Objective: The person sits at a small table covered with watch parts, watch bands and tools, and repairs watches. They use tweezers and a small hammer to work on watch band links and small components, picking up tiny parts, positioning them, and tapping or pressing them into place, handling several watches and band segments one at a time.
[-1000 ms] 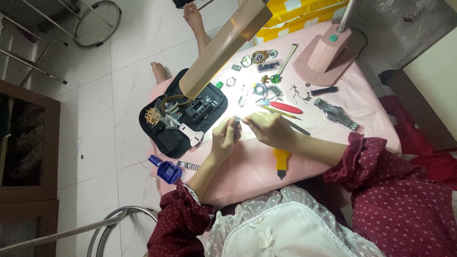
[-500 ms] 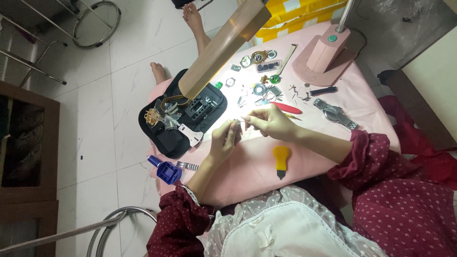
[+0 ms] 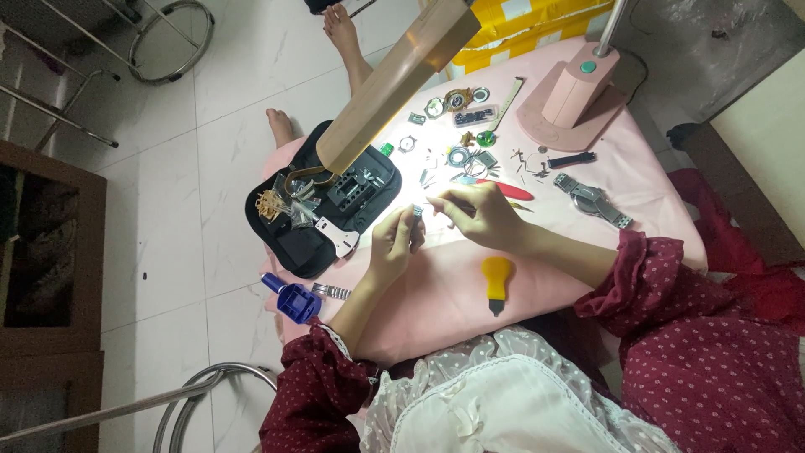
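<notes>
A small table draped in pink cloth carries everything, and both hands meet near its middle under the light of a desk lamp. The lamp's long tan head hangs above and beyond the fingers, and its pink base stands well past the right hand's fingers, toward the far edge. A black tool tray lies just outward of the left hand's fingers, packed with small metal tools and a tan strap. A metal watch bracelet lies out past the right wrist. On the near side of the fingers, toward the person, a yellow-handled tool rests on the cloth, and a blue tool sits by the left forearm at the table's edge, with a short bracelet piece just beside it.

The left hand has its fingers pressed together, pinching a small metal watch part at their tips. The right hand pinches a thin metal tool whose tip points at that part, right beside the left fingertips. A red-handled tool lies just beyond the right knuckles, and scattered watch cases and parts lie further off.
</notes>
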